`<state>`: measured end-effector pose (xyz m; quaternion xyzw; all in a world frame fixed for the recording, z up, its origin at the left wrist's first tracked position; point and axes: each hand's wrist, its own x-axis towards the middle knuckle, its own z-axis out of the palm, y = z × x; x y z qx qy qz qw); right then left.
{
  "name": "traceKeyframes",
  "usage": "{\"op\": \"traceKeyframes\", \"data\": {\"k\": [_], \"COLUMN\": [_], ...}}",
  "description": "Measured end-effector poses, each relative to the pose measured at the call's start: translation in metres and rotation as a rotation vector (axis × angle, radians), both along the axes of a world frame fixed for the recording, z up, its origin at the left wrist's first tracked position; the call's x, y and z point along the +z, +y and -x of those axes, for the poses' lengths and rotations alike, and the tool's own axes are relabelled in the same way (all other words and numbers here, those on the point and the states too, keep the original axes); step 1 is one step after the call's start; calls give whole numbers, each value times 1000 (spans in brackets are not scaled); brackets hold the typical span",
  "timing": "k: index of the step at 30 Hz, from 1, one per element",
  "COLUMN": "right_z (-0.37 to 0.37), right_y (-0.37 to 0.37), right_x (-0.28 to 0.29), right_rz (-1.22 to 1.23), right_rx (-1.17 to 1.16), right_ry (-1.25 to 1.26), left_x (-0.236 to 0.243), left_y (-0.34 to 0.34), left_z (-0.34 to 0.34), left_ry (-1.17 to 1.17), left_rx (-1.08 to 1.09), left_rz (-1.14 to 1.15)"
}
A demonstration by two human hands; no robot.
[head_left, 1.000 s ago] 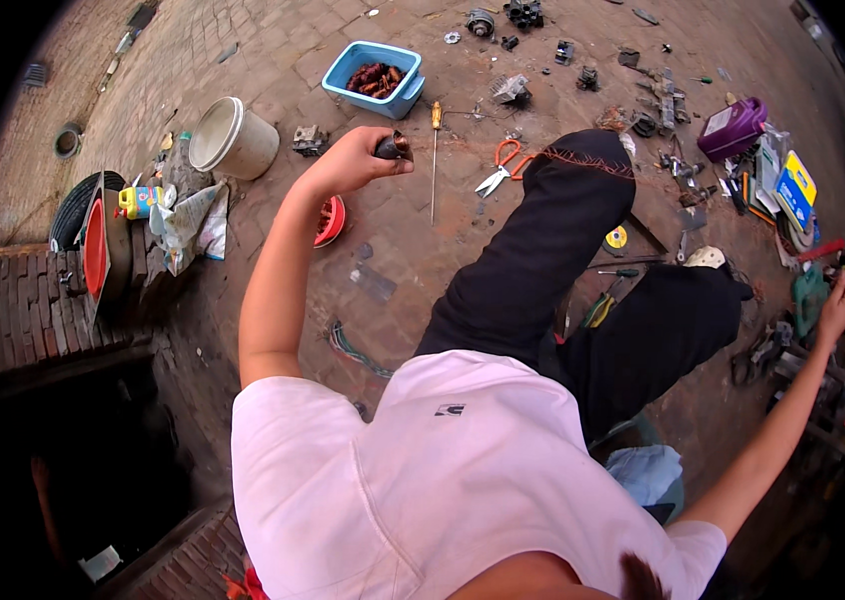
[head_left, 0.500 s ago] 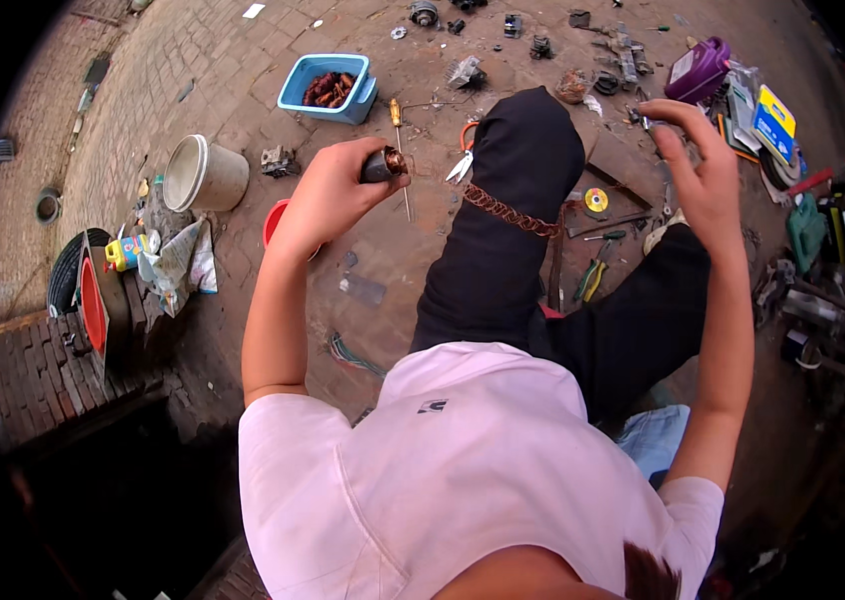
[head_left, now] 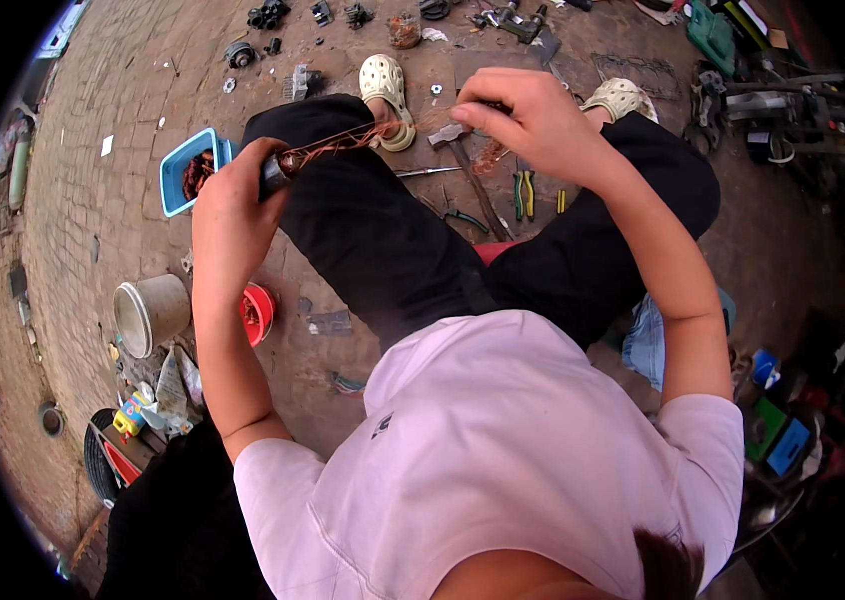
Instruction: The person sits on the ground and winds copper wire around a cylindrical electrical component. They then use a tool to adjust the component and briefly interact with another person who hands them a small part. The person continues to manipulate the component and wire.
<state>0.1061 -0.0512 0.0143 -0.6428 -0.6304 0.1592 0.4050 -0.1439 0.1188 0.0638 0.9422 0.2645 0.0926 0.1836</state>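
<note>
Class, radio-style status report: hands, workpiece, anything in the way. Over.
Left hand grips dark cylinder. Copper wire runs toward right hand, grip there unclear. Hammer and pliers on ground, seemingly not blocking.

A short, dark grey cylinder (head_left: 274, 176) sat in the grip of the left hand (head_left: 233, 205), tilted, with one end facing up and to the right. Coppery brown metal showed at that end, while the fingers hid part of its side. From there a loose bundle of thin copper wire (head_left: 348, 138) ran rightward and slightly upward through the air. Its strands were reddish brown, spread unevenly apart, and some looked kinked. The bundle stretched toward the fingertips of the right hand (head_left: 458, 105), where it grew faint and blurred; whether the thumb and finger pinched it could not be told.
</note>
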Motion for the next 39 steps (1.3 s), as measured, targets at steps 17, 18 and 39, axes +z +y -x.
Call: {"op": "traceKeyframes", "data": {"k": [17,18,39], "right_z": [-323,-328,20], "right_y": [-79,-76,-3], "right_x": [4,-5,-22], "right_rz": [13,22,95], "right_rx": [-474,-490,52], "right_ry": [-203,-286,538], "left_x": [6,4,-48], "left_y": [85,79,-51], "left_z": [33,29,-46], "left_ry": [-100,-143,-343], "left_rx": [194,167,-216], "left_rz": [286,330,1852]}}
